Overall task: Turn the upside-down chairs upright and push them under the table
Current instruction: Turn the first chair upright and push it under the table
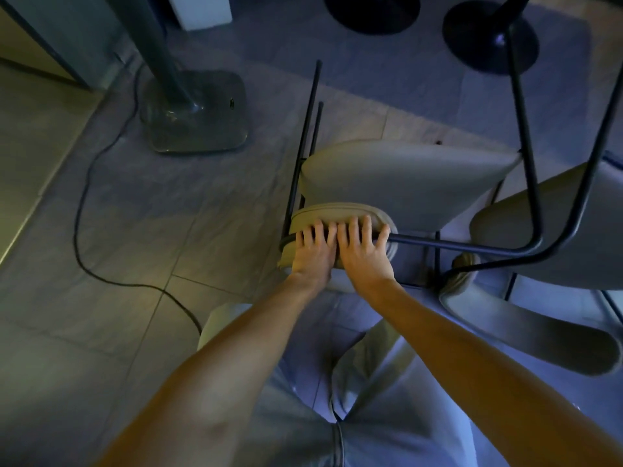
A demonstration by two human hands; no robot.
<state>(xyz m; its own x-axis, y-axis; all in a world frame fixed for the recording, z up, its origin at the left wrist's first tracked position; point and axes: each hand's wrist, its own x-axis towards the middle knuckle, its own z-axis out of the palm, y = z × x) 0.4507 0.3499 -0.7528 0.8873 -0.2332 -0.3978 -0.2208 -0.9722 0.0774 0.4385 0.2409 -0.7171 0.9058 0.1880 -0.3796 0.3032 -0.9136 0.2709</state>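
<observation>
Both of your hands lay flat, fingers spread and nearly straight, with nothing closed inside either one. Your left hand and right hand sat side by side, touching, just right of the picture's centre. They pressed on the beige padded edge of the near chair. Both thumbs rested along the black tube frame that crossed that pad.

At 6 o'clock, nearest you, were your light trousers, with both forearms reaching out over them. The near chair stood on the tiled floor directly in front of your legs, and it was not upright. Its broad beige cushion faced you beyond your fingertips, and two thin black legs stuck out toward 12 o'clock. From under your right thumb the tube ran toward 3 o'clock, then bent and rose toward 1 o'clock.

A second beige chair lay at 3 o'clock, just beside the first and partly behind that bent tube. Whether the two touched could not be told.

At 9 o'clock a black cable curled across the tiles. At 11 o'clock it led toward a grey stand base with a dark pole rising from it. Farthest off, at 12 and 1 o'clock, two round black table bases stood on a grey rug.
</observation>
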